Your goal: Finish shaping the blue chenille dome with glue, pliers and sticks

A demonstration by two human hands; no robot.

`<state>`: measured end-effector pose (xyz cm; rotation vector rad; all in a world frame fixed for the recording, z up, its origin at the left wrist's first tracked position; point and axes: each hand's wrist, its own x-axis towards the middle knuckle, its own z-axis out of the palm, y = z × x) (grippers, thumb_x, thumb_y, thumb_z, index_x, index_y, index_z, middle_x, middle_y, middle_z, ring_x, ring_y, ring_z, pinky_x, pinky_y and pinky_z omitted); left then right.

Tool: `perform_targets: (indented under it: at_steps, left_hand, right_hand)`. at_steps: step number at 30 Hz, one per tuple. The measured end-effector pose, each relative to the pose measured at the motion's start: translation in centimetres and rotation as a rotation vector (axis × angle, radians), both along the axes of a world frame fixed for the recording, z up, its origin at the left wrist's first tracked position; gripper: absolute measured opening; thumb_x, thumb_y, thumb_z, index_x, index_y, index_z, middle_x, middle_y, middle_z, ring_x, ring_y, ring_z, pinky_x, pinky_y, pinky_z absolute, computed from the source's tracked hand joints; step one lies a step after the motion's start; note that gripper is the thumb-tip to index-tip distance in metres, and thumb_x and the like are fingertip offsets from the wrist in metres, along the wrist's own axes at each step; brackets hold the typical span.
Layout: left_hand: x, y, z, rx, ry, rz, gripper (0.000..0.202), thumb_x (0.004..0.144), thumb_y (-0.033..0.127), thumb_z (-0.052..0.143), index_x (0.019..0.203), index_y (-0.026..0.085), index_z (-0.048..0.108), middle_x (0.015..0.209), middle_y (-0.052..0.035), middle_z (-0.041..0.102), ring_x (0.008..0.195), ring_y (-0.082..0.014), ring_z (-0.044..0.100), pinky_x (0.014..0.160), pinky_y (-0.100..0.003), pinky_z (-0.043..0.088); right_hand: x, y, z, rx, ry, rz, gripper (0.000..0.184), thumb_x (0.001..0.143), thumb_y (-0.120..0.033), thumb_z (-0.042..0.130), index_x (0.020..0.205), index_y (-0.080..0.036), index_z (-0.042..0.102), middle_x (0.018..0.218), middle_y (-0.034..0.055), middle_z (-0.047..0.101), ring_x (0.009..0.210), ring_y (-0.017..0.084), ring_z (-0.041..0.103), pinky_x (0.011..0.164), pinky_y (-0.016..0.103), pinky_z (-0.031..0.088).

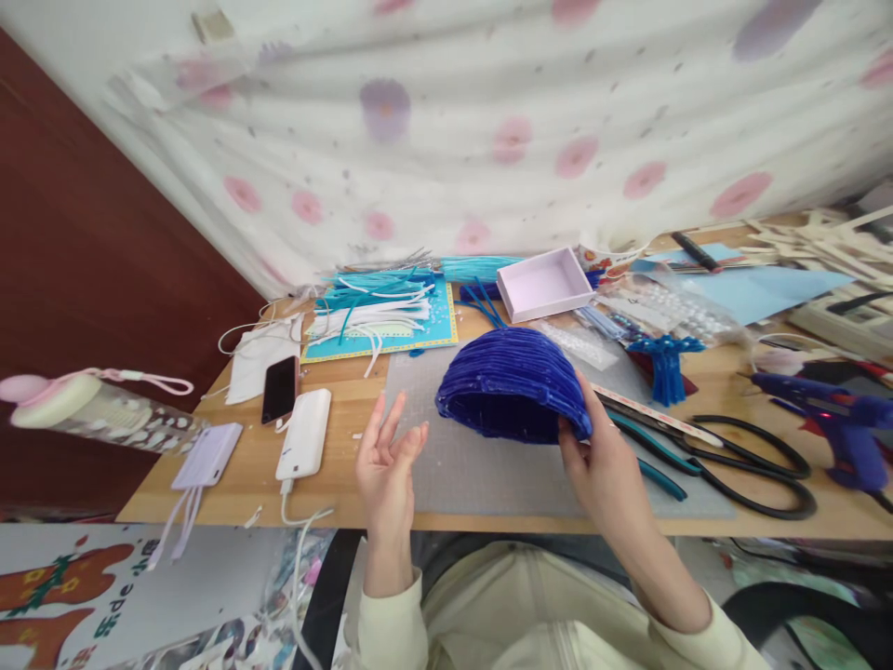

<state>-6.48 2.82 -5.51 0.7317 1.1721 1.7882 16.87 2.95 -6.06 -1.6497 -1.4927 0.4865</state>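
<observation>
My right hand grips the right rim of a dark blue woven dome-shaped basket, held upside down just above a grey cutting mat. My left hand hovers palm up to the left of the basket, fingers spread and holding nothing, a short gap from its rim.
On the wooden table lie a phone, a white power bank, a lilac device, blue and white pipe cleaners, a pink box, black scissors, a blue glue gun and a bottle at left.
</observation>
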Motion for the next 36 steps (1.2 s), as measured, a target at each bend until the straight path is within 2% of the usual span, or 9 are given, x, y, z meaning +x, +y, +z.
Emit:
perform_targets:
  at_steps: [4, 7, 10, 13, 16, 23, 29, 33, 36]
  left_hand:
    - [-1.1, -0.1, 0.4, -0.001, 0.227, 0.204, 0.074, 0.064, 0.029, 0.092, 0.133, 0.023, 0.065, 0.127, -0.014, 0.074, 0.106, -0.0246, 0.075, 0.088, -0.031, 0.06]
    - [-0.5, -0.9, 0.7, -0.146, 0.389, 0.436, 0.046, 0.079, 0.044, 0.079, 0.114, 0.014, 0.074, 0.066, -0.0031, 0.075, 0.06, -0.0179, 0.073, 0.048, -0.02, 0.052]
    - [2.3, -1.6, 0.4, -0.202, 0.456, 0.188, 0.038, 0.082, 0.053, 0.071, 0.088, 0.016, 0.08, 0.049, 0.0023, 0.06, 0.038, -0.0106, 0.054, 0.034, -0.018, 0.038]
    - [6.3, -1.5, -0.5, -0.173, 0.449, -0.288, 0.038, 0.077, 0.045, 0.077, 0.106, 0.021, 0.081, 0.062, 0.0008, 0.066, 0.042, -0.0097, 0.052, 0.04, -0.021, 0.046]
    - [9.1, -0.9, -1.4, -0.231, 0.387, -0.493, 0.041, 0.077, 0.045, 0.076, 0.11, 0.02, 0.082, 0.045, 0.0038, 0.056, 0.037, -0.0105, 0.043, 0.038, -0.023, 0.04]
    - [10.2, -1.1, -1.5, -0.229, 0.326, -0.414, 0.041, 0.078, 0.056, 0.071, 0.087, 0.019, 0.085, 0.041, 0.0015, 0.057, 0.035, -0.011, 0.042, 0.04, -0.025, 0.04]
    - [11.3, -1.3, -0.9, -0.177, 0.26, -0.397, 0.032, 0.073, 0.053, 0.077, 0.077, 0.023, 0.085, 0.046, -0.0018, 0.065, 0.034, -0.0106, 0.044, 0.037, -0.025, 0.038]
    - [11.7, -1.9, -0.9, -0.177, 0.238, -0.431, 0.03, 0.069, 0.053, 0.082, 0.068, 0.023, 0.083, 0.057, -0.006, 0.073, 0.035, -0.0128, 0.051, 0.034, -0.026, 0.037]
    - [10.7, -2.0, -0.9, -0.168, 0.222, -0.387, 0.035, 0.067, 0.052, 0.085, 0.055, 0.022, 0.072, 0.063, -0.006, 0.075, 0.036, -0.0115, 0.051, 0.037, -0.026, 0.04]
  right_hand:
    - [-0.2, 0.1, -0.1, -0.025, 0.116, 0.032, 0.07, 0.095, -0.032, 0.045, 0.162, -0.021, 0.027, 0.15, 0.0186, 0.056, 0.106, 0.032, 0.073, 0.081, 0.044, 0.06]
    - [-0.4, 0.2, -0.7, -0.009, 0.241, 0.04, 0.071, 0.096, -0.033, 0.048, 0.163, -0.025, 0.024, 0.155, 0.0154, 0.05, 0.127, 0.033, 0.063, 0.09, 0.046, 0.06]
    - [-0.8, 0.4, -1.2, 0.019, 0.416, 0.032, 0.073, 0.096, -0.033, 0.053, 0.163, -0.029, 0.024, 0.162, 0.0111, 0.042, 0.137, 0.032, 0.055, 0.097, 0.049, 0.058]
    - [-1.3, 0.4, -1.2, 0.009, 0.599, 0.032, 0.074, 0.094, -0.037, 0.057, 0.161, -0.033, 0.026, 0.162, 0.0097, 0.042, 0.134, 0.032, 0.057, 0.09, 0.05, 0.063]
    - [-1.7, 0.1, -0.9, 0.001, 0.726, 0.01, 0.071, 0.089, -0.04, 0.064, 0.155, -0.033, 0.039, 0.153, 0.0102, 0.052, 0.128, 0.033, 0.061, 0.084, 0.049, 0.065]
    - [-2.0, -0.7, -0.1, -0.084, 1.053, -0.148, 0.058, 0.07, -0.038, 0.08, 0.124, -0.027, 0.064, 0.103, 0.0054, 0.073, 0.086, 0.025, 0.071, 0.062, 0.042, 0.068]
    - [-0.4, -0.6, 1.1, -0.083, 1.213, -0.222, 0.032, 0.057, -0.027, 0.087, 0.081, -0.023, 0.067, 0.08, -0.0032, 0.07, 0.07, 0.017, 0.068, 0.068, 0.043, 0.068]
    - [2.4, 0.1, 2.9, 0.069, 1.178, -0.328, 0.033, 0.049, -0.021, 0.087, 0.075, -0.024, 0.067, 0.077, -0.0032, 0.071, 0.072, 0.022, 0.069, 0.066, 0.051, 0.068]
    - [4.6, 0.4, 4.6, 0.238, 1.059, -0.387, 0.027, 0.054, -0.02, 0.084, 0.074, -0.027, 0.068, 0.095, 0.0004, 0.075, 0.09, 0.03, 0.072, 0.074, 0.057, 0.067]
